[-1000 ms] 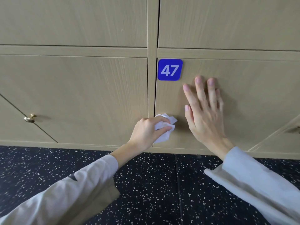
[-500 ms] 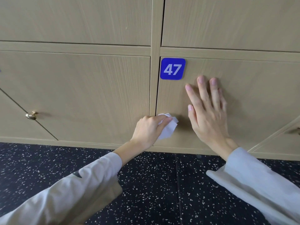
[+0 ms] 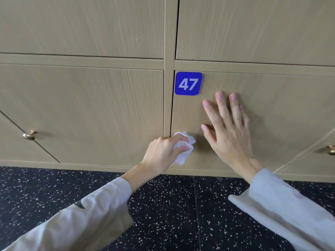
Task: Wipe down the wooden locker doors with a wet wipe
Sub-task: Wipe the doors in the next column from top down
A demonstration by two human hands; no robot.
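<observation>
A light wooden locker door [image 3: 272, 109] carries a blue tag with the number 47 [image 3: 188, 83] at its upper left corner. My left hand [image 3: 163, 151] grips a crumpled white wet wipe [image 3: 183, 153] and holds it against the lower left part of that door, close to the gap by the upright post. My right hand [image 3: 228, 131] lies flat on the same door with its fingers spread and straight, to the right of the wipe and below the tag.
The neighbouring door [image 3: 90, 115] on the left has a brass knob [image 3: 29, 135]; another brass knob [image 3: 330, 149] shows at the far right. More doors run above. A dark speckled floor [image 3: 172, 211] lies below the lockers.
The wipe in my left hand has shifted slightly along the lower left edge of door 47. My right hand stays pressed flat in the same spot.
</observation>
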